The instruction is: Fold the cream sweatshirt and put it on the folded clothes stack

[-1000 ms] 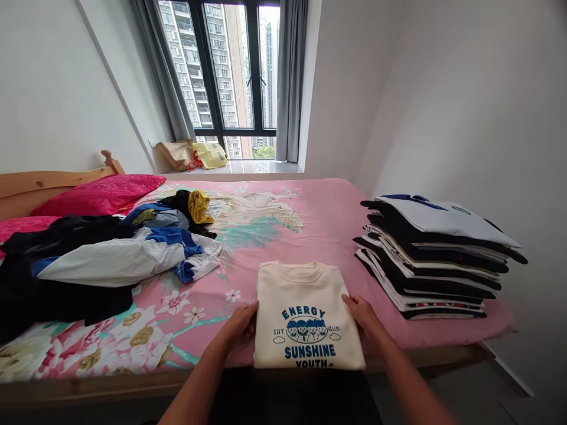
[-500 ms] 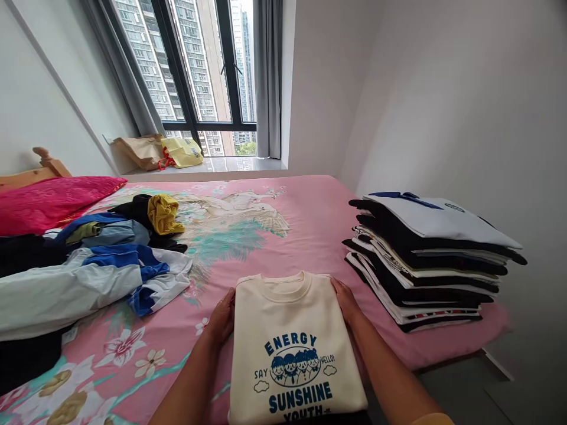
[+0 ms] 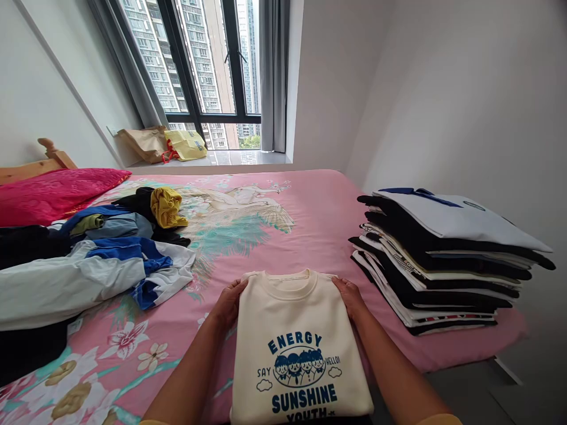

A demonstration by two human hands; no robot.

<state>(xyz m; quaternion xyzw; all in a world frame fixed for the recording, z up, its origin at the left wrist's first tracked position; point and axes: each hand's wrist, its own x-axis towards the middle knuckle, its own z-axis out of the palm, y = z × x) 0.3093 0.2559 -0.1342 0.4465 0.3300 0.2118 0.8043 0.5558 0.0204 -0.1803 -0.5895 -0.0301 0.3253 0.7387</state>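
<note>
A folded cream sweatshirt (image 3: 296,342) with blue print "ENERGY SUNSHINE YOUTH" lies on the pink floral bed (image 3: 310,224) right in front of me. My left hand (image 3: 228,304) grips its upper left edge near the shoulder, fingers curled under the fabric. On the opposite side my right hand (image 3: 352,297) holds the upper right edge the same way. A tall stack of folded shirts (image 3: 443,260), mostly black and white, sits to the right of the sweatshirt near the bed's corner.
A heap of unfolded clothes (image 3: 88,265), blue, white, black and yellow, covers the bed's left side. A magenta pillow (image 3: 57,192) lies by the wooden headboard. Paper bags (image 3: 163,144) rest on the window ledge. A white wall runs close along the right.
My hands slid from the sweatshirt's lower sides up to its shoulders. The sweatshirt sits nearer me in view, its lower part now hanging past the bed's edge.
</note>
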